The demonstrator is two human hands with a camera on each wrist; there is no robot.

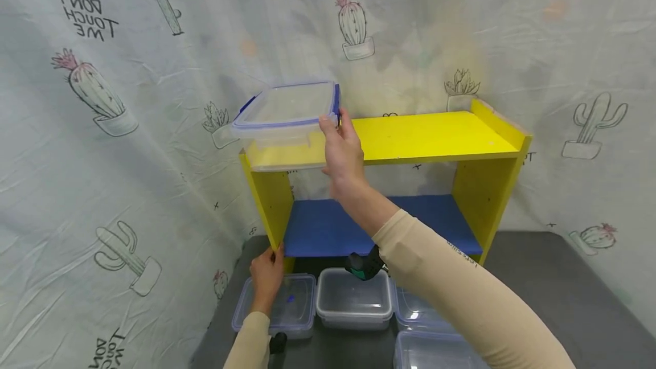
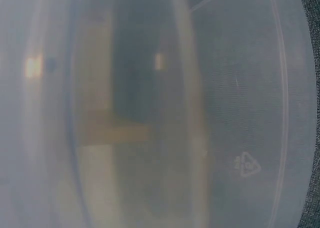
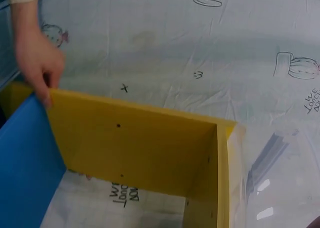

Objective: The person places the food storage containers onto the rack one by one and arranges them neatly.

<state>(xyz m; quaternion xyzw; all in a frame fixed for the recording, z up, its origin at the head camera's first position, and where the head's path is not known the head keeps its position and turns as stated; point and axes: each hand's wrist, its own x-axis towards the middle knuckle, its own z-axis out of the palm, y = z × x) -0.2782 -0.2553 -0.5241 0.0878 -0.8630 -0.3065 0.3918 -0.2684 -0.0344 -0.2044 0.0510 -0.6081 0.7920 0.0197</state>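
Note:
My right hand (image 1: 346, 161) grips the right side of a clear plastic food container (image 1: 287, 104) with a blue-edged lid. The container is at the left end of the shelf unit's yellow top board (image 1: 420, 132); whether it touches the board is hard to tell. Low on the unit's left side, my left hand (image 1: 267, 275) holds the front edge of the yellow side panel (image 1: 266, 204), beside the blue shelf (image 1: 328, 226). In the right wrist view the left hand (image 3: 40, 56) pinches that edge. Clear plastic of a container (image 2: 240, 108) fills the left wrist view, blurred.
Several lidded clear containers stand on the dark table (image 1: 533, 278) in front of the unit, among them a left one (image 1: 297, 315) and a middle one (image 1: 353, 298). A raised yellow end piece (image 1: 499, 124) borders the top board's right side. A cactus-print curtain (image 1: 154, 187) hangs behind.

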